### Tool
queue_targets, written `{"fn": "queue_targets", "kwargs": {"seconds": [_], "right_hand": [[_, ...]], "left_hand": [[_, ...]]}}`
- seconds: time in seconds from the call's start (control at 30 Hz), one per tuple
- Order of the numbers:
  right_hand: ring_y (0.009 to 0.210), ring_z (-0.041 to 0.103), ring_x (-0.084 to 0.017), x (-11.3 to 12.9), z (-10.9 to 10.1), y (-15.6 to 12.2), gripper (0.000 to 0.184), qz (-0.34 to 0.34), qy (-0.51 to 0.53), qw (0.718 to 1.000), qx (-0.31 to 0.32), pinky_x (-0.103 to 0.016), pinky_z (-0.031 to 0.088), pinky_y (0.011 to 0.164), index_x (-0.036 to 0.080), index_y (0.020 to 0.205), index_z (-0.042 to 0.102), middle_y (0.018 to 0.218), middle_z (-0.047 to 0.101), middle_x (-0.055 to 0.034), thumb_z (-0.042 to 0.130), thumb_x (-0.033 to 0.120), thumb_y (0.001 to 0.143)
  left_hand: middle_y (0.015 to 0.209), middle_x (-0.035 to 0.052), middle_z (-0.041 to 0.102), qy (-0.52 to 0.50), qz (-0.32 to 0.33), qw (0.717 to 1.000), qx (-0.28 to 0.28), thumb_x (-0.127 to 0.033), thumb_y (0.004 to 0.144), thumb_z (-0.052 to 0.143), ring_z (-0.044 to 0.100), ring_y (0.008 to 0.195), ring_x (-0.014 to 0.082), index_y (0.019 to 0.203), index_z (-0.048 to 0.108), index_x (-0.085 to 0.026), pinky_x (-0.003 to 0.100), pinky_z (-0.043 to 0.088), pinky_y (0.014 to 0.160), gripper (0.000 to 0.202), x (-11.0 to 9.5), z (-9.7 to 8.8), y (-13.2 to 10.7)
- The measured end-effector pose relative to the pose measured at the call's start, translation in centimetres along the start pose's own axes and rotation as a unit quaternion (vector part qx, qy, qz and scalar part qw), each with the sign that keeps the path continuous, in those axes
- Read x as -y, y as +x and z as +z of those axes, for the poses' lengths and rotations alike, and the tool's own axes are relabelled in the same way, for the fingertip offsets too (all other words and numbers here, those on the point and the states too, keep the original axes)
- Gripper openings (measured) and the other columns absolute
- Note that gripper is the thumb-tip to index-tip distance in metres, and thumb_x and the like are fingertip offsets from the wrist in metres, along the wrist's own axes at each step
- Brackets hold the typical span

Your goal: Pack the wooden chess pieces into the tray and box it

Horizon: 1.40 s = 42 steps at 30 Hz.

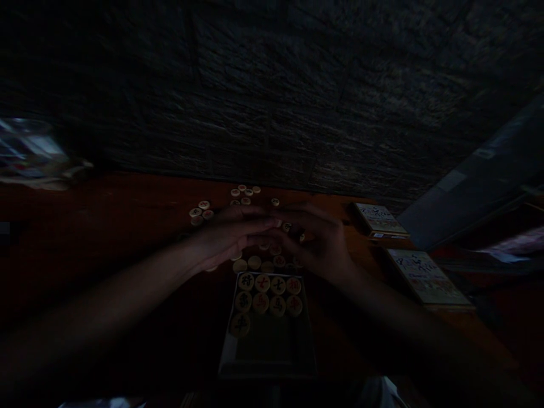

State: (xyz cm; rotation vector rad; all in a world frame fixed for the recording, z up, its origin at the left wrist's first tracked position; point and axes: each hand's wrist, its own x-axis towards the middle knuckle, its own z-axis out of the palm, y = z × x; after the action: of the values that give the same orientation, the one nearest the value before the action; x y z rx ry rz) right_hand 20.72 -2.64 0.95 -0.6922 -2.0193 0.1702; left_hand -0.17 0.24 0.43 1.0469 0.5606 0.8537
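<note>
Nine round game pieces are seated in the tray; many more are left loose on the table.
The fingers of the left hand [232,233] are held close together and stretched toward the curved fingers of the right hand [325,238]; whether a piece is gripped between them cannot be told in the dim light. Loose pieces [254,262] are scattered under and around the hands, some partly hidden, with others spread toward the stone wall [272,85]. Nearer the body, the open tray [272,348] is laid on the table [127,226]; two rows of four seated pieces [261,303] and one at the left of a third row are shown, the rest unfilled. At right, two printed boxes [427,277] are placed.
</note>
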Motion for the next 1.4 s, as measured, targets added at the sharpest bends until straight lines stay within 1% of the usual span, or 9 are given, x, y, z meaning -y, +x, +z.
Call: {"fn": "queue_targets", "kwargs": {"seconds": [0.17, 0.3, 0.4, 0.53, 0.63, 0.9, 1.03, 1.17, 1.4], "right_hand": [[0.089, 0.076, -0.018, -0.1, 0.2, 0.0, 0.020, 0.088, 0.015, 0.996, -0.017, -0.030, 0.061, 0.071, 0.025, 0.113, 0.082, 0.105, 0.080, -0.0068, 0.072, 0.024, 0.095], [0.076, 0.075, -0.017, -0.1, 0.6, 0.1, 0.016, 0.173, 0.045, 0.983, -0.037, -0.028, 0.059, 0.064, 0.023, 0.104, 0.084, 0.094, 0.082, -0.0050, 0.078, 0.031, 0.092], [0.065, 0.073, -0.015, -0.1, 1.0, 0.2, 0.021, 0.246, 0.107, 0.962, -0.043, -0.026, 0.057, 0.054, 0.022, 0.102, 0.083, 0.090, 0.083, -0.0046, 0.083, 0.035, 0.086], [0.060, 0.072, -0.016, -0.1, 1.2, 0.3, 0.028, 0.315, 0.206, 0.924, -0.067, -0.023, 0.056, 0.046, 0.020, 0.088, 0.083, 0.082, 0.082, -0.0052, 0.092, 0.042, 0.074], [0.051, 0.068, -0.014, 0.0, 1.2, 0.5, 0.030, 0.352, 0.234, 0.904, -0.070, -0.022, 0.055, 0.043, 0.020, 0.083, 0.082, 0.074, 0.080, -0.0044, 0.094, 0.045, 0.072], [0.044, 0.062, -0.011, 0.3, 1.3, 0.6, 0.026, 0.402, 0.256, 0.877, -0.061, -0.020, 0.052, 0.041, 0.018, 0.085, 0.083, 0.061, 0.073, -0.0011, 0.088, 0.043, 0.076], [0.045, 0.063, -0.011, 0.1, 1.5, 0.4, 0.028, 0.400, 0.248, 0.881, -0.047, -0.019, 0.051, 0.040, 0.017, 0.082, 0.082, 0.064, 0.074, -0.0021, 0.089, 0.044, 0.075], [0.043, 0.060, -0.010, 0.2, 1.6, 0.3, 0.029, 0.414, 0.262, 0.870, -0.058, -0.017, 0.047, 0.039, 0.018, 0.078, 0.080, 0.059, 0.072, -0.0003, 0.093, 0.043, 0.071], [0.054, 0.064, -0.010, 0.2, 1.6, 0.6, 0.034, 0.414, 0.316, 0.851, -0.073, -0.018, 0.052, 0.047, 0.020, 0.092, 0.084, 0.075, 0.078, -0.0021, 0.096, 0.039, 0.067]], "left_hand": [[0.108, 0.0121, 0.083, 0.018, 0.032, 0.998, -0.058, -0.019, 0.082, 0.088, 0.079, 0.097, 0.0207, 0.104, 0.082, -0.013, 0.035, 0.062, 0.097, 0.024, 0.1, 0.1, 0.1], [0.109, 0.0104, 0.083, 0.053, 0.051, 0.994, -0.082, -0.023, 0.072, 0.095, 0.080, 0.094, 0.0208, 0.110, 0.083, -0.017, 0.035, 0.063, 0.094, 0.040, 0.4, -0.1, 0.0], [0.108, 0.0084, 0.084, 0.113, 0.073, 0.986, -0.100, -0.026, 0.070, 0.097, 0.080, 0.093, 0.0210, 0.111, 0.083, -0.021, 0.033, 0.063, 0.089, 0.044, 0.4, -0.1, -0.2], [0.106, 0.0078, 0.084, 0.169, 0.118, 0.974, -0.094, -0.024, 0.074, 0.094, 0.080, 0.093, 0.0205, 0.106, 0.084, -0.021, 0.032, 0.063, 0.086, 0.034, 0.5, 0.4, -0.3], [0.110, 0.0080, 0.084, 0.199, 0.128, 0.966, -0.099, -0.025, 0.079, 0.089, 0.079, 0.095, 0.0199, 0.107, 0.084, -0.022, 0.032, 0.063, 0.085, 0.029, 0.4, 1.1, -0.4], [0.095, 0.0052, 0.085, 0.118, 0.100, 0.979, -0.134, -0.022, 0.087, 0.081, 0.081, 0.082, 0.0190, 0.097, 0.085, -0.022, 0.033, 0.066, 0.081, 0.011, 0.0, 2.0, -0.3], [0.103, 0.0077, 0.085, 0.174, 0.117, 0.970, -0.123, -0.022, 0.079, 0.087, 0.081, 0.087, 0.0214, 0.104, 0.085, -0.020, 0.035, 0.067, 0.083, 0.025, 0.5, 1.6, -0.3], [0.113, 0.0106, 0.083, 0.233, 0.147, 0.955, -0.110, -0.020, 0.076, 0.088, 0.081, 0.097, 0.0247, 0.112, 0.083, -0.017, 0.035, 0.067, 0.084, 0.037, 1.0, 1.3, -0.3], [0.113, 0.0108, 0.083, 0.193, 0.175, 0.960, -0.097, -0.023, 0.074, 0.092, 0.081, 0.101, 0.0259, 0.113, 0.082, -0.016, 0.036, 0.066, 0.088, 0.040, 0.8, 0.5, -0.1]]}}
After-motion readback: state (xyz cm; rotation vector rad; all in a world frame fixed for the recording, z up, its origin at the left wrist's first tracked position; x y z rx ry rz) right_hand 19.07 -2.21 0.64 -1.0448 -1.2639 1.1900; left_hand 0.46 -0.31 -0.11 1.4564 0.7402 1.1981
